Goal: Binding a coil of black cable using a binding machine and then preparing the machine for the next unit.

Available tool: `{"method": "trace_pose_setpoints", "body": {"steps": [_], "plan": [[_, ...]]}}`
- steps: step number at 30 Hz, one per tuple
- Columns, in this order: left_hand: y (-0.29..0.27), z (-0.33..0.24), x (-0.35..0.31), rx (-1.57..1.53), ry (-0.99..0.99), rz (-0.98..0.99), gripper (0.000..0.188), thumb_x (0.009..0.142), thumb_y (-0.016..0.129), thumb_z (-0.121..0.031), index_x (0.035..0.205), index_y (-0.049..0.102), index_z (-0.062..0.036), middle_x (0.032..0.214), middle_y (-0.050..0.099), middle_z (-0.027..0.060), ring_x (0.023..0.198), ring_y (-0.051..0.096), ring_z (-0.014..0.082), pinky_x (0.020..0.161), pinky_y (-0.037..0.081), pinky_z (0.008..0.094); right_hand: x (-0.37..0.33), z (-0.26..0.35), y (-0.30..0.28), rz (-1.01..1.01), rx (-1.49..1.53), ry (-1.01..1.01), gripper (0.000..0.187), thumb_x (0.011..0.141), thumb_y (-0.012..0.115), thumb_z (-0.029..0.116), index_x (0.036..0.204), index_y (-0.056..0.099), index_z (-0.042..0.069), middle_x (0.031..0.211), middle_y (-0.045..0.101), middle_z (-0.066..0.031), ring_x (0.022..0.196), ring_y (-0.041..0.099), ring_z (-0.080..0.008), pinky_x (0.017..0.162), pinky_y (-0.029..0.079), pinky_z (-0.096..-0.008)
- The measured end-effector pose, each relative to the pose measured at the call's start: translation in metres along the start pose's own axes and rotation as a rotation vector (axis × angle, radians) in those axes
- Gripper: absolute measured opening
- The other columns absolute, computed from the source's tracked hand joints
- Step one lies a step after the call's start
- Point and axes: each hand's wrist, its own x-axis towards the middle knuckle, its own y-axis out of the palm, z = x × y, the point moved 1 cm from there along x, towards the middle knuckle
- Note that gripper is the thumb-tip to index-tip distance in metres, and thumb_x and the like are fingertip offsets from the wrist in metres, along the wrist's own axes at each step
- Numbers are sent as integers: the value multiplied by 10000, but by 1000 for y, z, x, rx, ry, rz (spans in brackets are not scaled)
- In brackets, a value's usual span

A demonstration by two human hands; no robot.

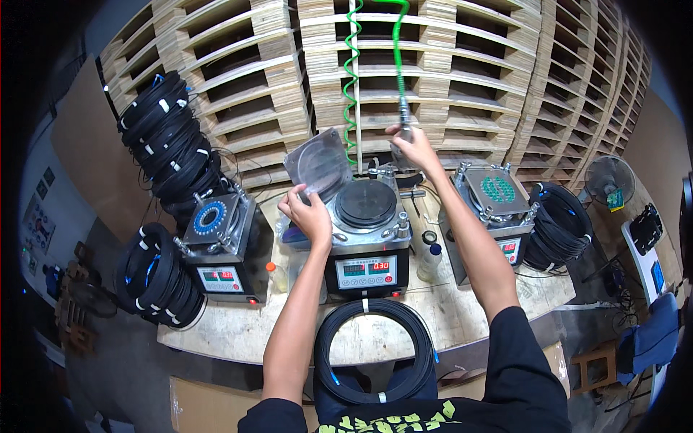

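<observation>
My left hand (309, 219) is closed on the lower corner of a tilted, square grey plate (317, 164) with a large round area in it. The plate leans up beside the middle machine (368, 265), whose round black pad (367, 203) lies uncovered. Raised behind that machine, my right hand (417, 146) grips a metal air gun (405, 124) on a bright green hose (401, 61). Its lower end is partly hidden by my fingers. A black cable coil (328, 317) with white ties rests across my lap, against the table's front edge.
Left and right stand similar machines, one with a blue-ringed top (210, 217), one with a green-dotted top (498, 189). Cable coils (170, 137) pile up at left; more (559, 227) lie at right. Small bottles (431, 261) flank the middle machine. Wooden pallets (426, 65) wall the back.
</observation>
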Motion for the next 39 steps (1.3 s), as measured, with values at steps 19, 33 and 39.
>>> {"method": "trace_pose_setpoints", "body": {"steps": [19,33,39], "plan": [[1,25,9,-50,14,183,499,719,596,65,1201,491,-12,1201,558,237,1175,521,405,1028,373,432,-140,-53,-39,-31,-204,156,529,811,450,-128,1302,525,55,1063,653,-135,927,638,-191,870,514,-328],[10,16,4,-60,-59,224,496,727,616,47,1202,503,-38,1195,575,249,1144,550,404,1018,389,435,-314,-114,-6,-41,-108,530,714,711,858,199,1302,509,4,1218,613,-124,1123,582,-234,981,445,-352],[-4,30,11,-17,25,150,289,855,573,-76,1118,499,20,1121,567,234,1115,533,395,994,378,438,-219,-42,-6,-76,-38,359,517,767,838,249,1146,599,-9,975,660,-67,869,612,-133,792,513,-281]]}}
